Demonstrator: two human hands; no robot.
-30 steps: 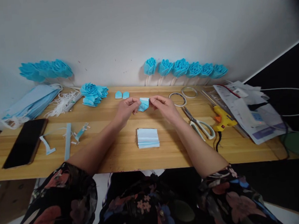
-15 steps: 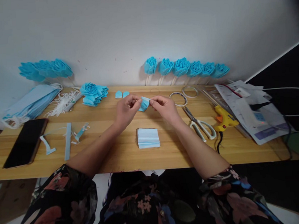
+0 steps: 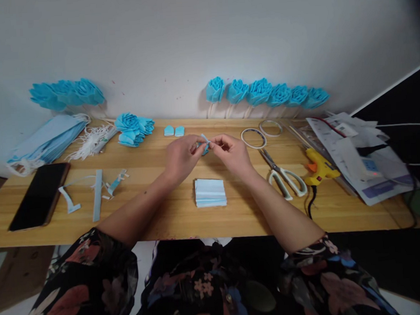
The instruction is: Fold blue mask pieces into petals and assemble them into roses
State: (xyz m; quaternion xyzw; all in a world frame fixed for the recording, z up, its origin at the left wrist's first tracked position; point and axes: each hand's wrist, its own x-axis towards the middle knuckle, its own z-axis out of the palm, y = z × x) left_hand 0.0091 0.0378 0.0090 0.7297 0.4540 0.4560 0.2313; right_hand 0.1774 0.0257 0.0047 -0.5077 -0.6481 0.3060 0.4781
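My left hand and my right hand meet over the middle of the table, fingertips pinched together. Between them is a small piece of blue mask fabric, mostly covered by the fingers and seen nearly edge-on. Below the hands, nearer to me, lies a stack of pale blue fabric pieces. Two small folded blue petals rest on the table just beyond my left hand.
Scissors, tape rings and a yellow glue gun lie at the right. Masks, finished blue flowers, a phone and fabric scraps are at the left. More flowers lean against the wall.
The blue fabric piece has turned from showing its flat face to nearly edge-on, and my fingertips have come closer together around it. The whole view has shifted slightly.
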